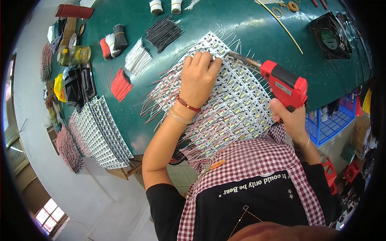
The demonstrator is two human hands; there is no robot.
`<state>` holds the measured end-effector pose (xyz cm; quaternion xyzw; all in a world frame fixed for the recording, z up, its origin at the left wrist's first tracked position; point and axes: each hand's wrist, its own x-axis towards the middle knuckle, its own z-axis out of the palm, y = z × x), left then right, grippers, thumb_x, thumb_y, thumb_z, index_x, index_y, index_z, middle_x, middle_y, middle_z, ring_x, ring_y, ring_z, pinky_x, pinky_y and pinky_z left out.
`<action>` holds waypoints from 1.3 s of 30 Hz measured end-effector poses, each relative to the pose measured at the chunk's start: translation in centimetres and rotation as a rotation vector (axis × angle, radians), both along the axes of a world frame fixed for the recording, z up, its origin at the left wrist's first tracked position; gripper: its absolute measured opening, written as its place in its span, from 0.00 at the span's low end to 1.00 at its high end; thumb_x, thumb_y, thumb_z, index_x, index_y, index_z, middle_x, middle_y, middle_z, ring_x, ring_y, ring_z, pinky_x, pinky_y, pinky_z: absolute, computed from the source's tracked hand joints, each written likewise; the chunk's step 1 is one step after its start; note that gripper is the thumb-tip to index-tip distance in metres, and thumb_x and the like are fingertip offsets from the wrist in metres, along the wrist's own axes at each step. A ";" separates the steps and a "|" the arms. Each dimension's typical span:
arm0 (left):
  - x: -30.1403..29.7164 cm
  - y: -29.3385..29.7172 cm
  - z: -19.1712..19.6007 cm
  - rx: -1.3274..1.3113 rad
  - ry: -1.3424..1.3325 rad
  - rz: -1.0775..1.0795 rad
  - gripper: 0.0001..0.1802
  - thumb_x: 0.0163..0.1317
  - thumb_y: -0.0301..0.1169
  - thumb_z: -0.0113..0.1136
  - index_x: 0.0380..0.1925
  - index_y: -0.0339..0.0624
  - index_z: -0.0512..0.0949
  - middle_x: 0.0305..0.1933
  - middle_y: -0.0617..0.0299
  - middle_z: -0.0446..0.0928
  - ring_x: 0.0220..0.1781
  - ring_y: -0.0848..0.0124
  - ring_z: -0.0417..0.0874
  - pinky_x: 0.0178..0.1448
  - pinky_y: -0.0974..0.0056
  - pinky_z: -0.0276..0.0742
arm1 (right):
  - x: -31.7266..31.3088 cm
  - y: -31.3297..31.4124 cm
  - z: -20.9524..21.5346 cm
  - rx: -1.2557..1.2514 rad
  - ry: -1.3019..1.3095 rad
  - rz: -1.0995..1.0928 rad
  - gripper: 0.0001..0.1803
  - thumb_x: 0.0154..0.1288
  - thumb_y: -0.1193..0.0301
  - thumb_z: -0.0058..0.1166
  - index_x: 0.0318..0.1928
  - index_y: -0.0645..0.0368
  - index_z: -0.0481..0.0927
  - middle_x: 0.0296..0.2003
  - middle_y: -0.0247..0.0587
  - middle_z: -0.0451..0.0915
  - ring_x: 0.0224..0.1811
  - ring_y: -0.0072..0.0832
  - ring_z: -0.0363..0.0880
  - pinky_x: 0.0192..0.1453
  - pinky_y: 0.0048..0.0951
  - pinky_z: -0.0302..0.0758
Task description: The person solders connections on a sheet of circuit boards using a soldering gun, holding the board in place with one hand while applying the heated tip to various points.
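My right hand is wrapped round the grip of a red and black soldering gun. The gun's tip reaches the upper part of a white circuit board panel, close to my left fingertips. Rows of small components cover the panel, and thin red and white wires stick out along its edges. My left hand rests over the panel with its fingers curled together; whatever is between them is hidden beneath the hand. The panel lies across the table's front edge, its lower end against my checked apron.
Loose red wires, white wires and black wires lie on the green table. A stack of panels sits at the left edge. A black fan stands at far right, above a blue crate.
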<state>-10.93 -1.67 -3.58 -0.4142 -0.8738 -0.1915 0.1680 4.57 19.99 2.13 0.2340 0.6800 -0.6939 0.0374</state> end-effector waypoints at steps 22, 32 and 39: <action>-0.2 -0.5 3.8 -0.153 0.186 0.039 0.09 0.51 0.27 0.58 0.35 0.44 0.80 0.33 0.65 0.72 0.41 0.68 0.75 0.47 0.59 0.66 | 1.9 1.4 -0.1 -0.036 0.095 -0.089 0.20 0.67 0.76 0.50 0.57 0.73 0.70 0.18 0.34 0.70 0.16 0.19 0.67 0.23 0.23 0.70; 1.6 0.2 0.8 0.031 -0.055 -0.130 0.09 0.51 0.22 0.57 0.34 0.43 0.80 0.44 0.65 0.82 0.47 0.69 0.82 0.51 0.62 0.71 | 2.1 1.4 -0.5 -0.064 0.109 -0.085 0.20 0.68 0.77 0.49 0.57 0.74 0.69 0.18 0.33 0.69 0.16 0.18 0.66 0.22 0.22 0.69; 3.1 -1.7 0.8 -0.086 -0.043 -0.142 0.09 0.54 0.26 0.58 0.36 0.42 0.80 0.49 0.60 0.81 0.54 0.66 0.80 0.55 0.59 0.72 | 2.0 1.4 -0.6 -0.082 0.097 -0.074 0.20 0.68 0.77 0.49 0.57 0.74 0.69 0.17 0.33 0.69 0.15 0.18 0.66 0.22 0.23 0.69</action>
